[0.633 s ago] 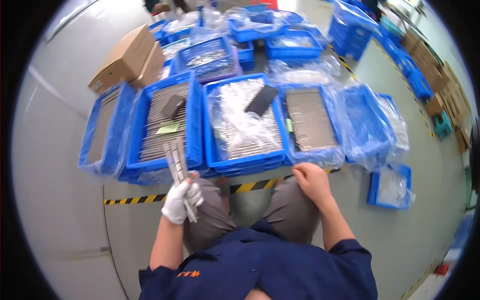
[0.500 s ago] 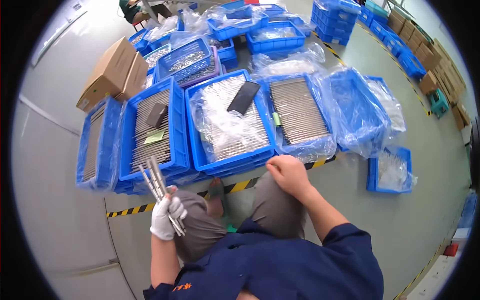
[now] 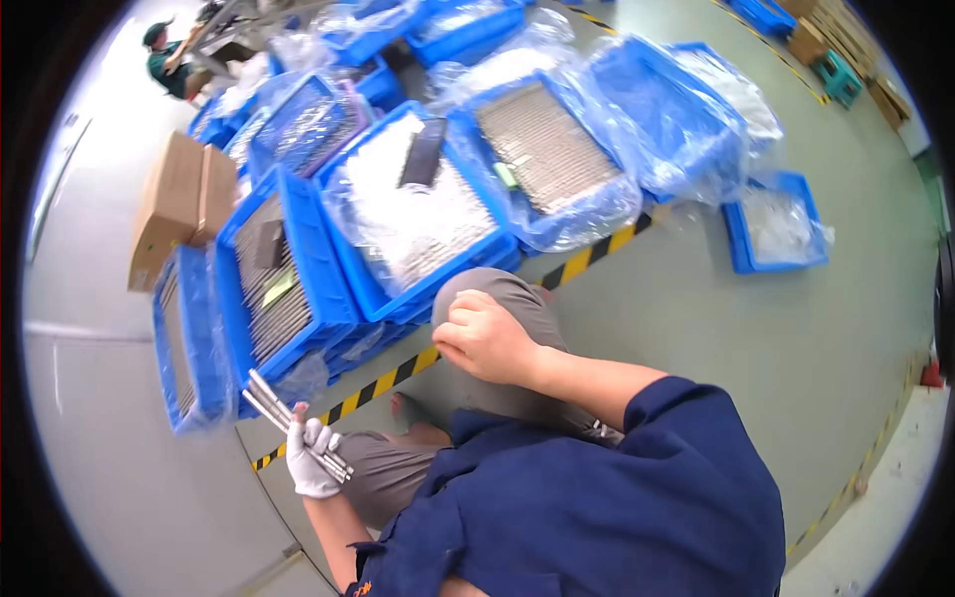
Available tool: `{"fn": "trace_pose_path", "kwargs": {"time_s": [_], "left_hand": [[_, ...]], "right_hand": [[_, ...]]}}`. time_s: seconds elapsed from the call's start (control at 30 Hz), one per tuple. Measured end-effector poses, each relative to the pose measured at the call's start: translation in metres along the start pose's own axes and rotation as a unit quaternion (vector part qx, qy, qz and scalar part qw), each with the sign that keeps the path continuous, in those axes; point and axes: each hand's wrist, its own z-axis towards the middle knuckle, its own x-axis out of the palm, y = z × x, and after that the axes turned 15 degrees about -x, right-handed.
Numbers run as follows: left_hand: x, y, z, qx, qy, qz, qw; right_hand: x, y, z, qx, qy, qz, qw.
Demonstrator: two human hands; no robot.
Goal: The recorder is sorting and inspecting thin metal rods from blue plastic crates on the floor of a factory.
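My left hand (image 3: 312, 460), in a white glove, is closed around a small bundle of slim metal rods (image 3: 269, 400) that stick out past both sides of the fist. Its nearest container is a blue crate (image 3: 316, 261) with rows of similar rods, on which lie a dark block (image 3: 269, 245) and a green slip of paper (image 3: 280, 289). Bare and curled, my right hand (image 3: 487, 340) is at my right knee (image 3: 512, 298), with nothing visible in it. Beyond it, a plastic-lined blue crate (image 3: 370, 301) holds bright rods with a black phone-like slab (image 3: 423, 152) on top.
Another lined crate of rods (image 3: 547, 144) and a lined blue crate (image 3: 667, 119) continue the row rightward. A small blue bin (image 3: 778, 221) sits on the floor. Cardboard boxes (image 3: 171, 204) are at the left; black-and-yellow tape (image 3: 383, 383) runs below. A person (image 3: 171, 62) is far left.
My view has turned rightward, so the crates appear tilted and higher up. The left hand keeps its rods, which now lean further left; the right hand stays curled at the knee.
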Motion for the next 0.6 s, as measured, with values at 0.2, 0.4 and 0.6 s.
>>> {"fn": "trace_pose_path", "kwargs": {"time_s": [0.2,0.4,0.6], "left_hand": [[-0.012,0.001,0.014,0.016,0.032,0.009,0.999],[-0.045,0.003,0.006,0.019,0.049,0.012,0.999],[-0.051,0.012,0.026,-0.025,0.101,-0.05,0.993]], "right_hand": [[-0.002,0.01,-0.008,0.034,0.079,-0.068,0.994],[0.008,0.027,0.015,0.078,0.143,-0.086,0.983],[0.023,0.019,0.028,0.207,0.149,0.009,0.967]]}}
